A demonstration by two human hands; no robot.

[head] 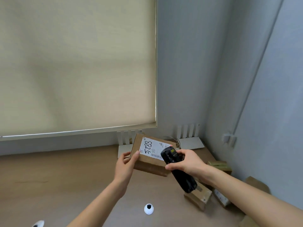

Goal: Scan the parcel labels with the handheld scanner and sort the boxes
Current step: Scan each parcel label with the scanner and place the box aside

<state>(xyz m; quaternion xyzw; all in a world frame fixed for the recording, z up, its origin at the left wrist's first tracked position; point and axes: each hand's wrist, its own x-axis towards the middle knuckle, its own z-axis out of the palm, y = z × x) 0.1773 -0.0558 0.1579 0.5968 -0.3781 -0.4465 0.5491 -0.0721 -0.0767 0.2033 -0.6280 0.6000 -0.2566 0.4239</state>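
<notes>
Left hand (127, 163) fingers grip the labelled brown cardboard box (148, 154), right hand (183, 163) fingers clasp the black handheld scanner (177, 169); scanning seems underway, boxes by the worktop's right edge probably unsorted

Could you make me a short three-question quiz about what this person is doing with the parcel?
1. True or false: the left hand holds the box by its left edge.
2. Which hand grips the scanner? A) left B) right hand
3. What handwritten number is on the label?

Key: 1 true; 2 B; 3 5288.
</notes>
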